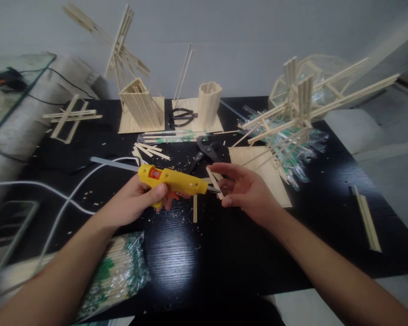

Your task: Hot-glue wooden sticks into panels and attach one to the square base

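Observation:
My left hand (139,199) is wrapped round the handle of a yellow hot glue gun (180,182), with a translucent glue stick (114,164) poking out of its back end. The gun's nozzle points right and meets, or nearly meets, a short flat wooden stick (215,182). That stick is pinched between the thumb and fingers of my right hand (241,188). Under the gun, another wooden strip (195,209) lies on the black table. Black pliers (205,150) rest just behind my hands.
Wooden stick models stand at the back: a square tower (141,106), a round tower (210,104) and a windmill-like frame (299,108). Black scissors (182,117) lie between the towers. A white cord (64,203) loops at left. A plastic pack of sticks (117,271) lies near my left forearm.

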`<move>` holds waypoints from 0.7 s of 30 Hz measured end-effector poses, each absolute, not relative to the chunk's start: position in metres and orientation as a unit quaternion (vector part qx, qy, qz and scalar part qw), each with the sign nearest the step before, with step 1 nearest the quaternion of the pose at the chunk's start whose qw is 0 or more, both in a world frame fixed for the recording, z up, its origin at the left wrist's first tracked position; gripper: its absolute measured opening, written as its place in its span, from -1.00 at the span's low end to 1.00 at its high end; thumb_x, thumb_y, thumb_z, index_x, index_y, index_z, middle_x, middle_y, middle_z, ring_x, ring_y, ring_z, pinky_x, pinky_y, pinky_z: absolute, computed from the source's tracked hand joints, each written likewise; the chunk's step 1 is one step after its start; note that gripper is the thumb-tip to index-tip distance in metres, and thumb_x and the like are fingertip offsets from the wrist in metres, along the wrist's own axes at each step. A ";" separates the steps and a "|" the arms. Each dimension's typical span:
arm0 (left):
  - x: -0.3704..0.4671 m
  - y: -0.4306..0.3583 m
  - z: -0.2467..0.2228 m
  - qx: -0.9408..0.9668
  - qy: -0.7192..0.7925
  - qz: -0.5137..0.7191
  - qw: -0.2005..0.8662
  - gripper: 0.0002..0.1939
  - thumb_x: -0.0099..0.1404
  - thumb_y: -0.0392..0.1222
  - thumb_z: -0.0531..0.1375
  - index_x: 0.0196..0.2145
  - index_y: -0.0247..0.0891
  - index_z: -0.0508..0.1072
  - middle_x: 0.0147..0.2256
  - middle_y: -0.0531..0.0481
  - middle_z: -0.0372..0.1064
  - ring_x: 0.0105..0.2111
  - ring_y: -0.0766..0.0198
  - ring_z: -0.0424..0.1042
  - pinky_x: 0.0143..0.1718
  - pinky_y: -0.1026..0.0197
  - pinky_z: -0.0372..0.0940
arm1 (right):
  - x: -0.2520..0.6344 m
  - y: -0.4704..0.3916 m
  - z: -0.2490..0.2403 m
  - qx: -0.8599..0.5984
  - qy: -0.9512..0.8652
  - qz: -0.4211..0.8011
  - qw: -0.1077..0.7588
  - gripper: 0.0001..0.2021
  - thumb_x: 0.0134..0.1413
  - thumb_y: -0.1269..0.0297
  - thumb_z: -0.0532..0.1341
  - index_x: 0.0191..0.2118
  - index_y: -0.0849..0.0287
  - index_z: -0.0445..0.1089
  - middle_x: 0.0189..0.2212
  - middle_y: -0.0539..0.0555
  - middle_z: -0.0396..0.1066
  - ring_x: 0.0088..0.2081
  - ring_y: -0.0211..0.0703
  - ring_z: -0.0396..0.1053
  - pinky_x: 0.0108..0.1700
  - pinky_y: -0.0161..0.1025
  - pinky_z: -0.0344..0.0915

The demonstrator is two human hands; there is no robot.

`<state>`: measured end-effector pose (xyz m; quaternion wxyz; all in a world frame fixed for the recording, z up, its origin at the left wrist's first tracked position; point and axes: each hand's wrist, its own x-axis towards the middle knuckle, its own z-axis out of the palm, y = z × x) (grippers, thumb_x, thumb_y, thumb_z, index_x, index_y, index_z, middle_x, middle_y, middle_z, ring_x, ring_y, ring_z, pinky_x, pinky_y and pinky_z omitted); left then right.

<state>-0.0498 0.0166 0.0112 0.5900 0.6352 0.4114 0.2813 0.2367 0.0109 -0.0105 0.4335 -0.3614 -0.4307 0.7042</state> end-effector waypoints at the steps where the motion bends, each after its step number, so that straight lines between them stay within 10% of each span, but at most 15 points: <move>1: -0.050 0.017 0.012 0.633 0.413 0.277 0.593 -0.44 0.32 0.41 0.20 -0.23 -0.14 0.66 -0.37 -0.12 0.57 -0.50 0.20 0.45 -0.55 0.18 0.36 | 0.237 0.011 -0.011 -0.364 -0.433 0.701 0.434 -0.36 -0.34 0.33 0.65 -0.01 -0.04 0.59 0.04 0.04 0.56 -0.23 -0.19 0.51 -0.13 -0.15 0.60; 21: -0.056 0.016 -0.003 0.636 0.423 0.255 0.593 -0.38 0.44 0.35 0.10 -0.34 -0.27 0.60 -0.46 -0.10 0.47 -0.60 0.37 0.25 -0.63 0.30 0.10 | 0.234 0.010 -0.010 -0.336 -0.423 0.715 0.444 -0.36 -0.39 0.42 0.67 -0.05 -0.07 0.63 -0.01 0.00 0.58 -0.26 -0.25 0.50 -0.26 -0.32 0.54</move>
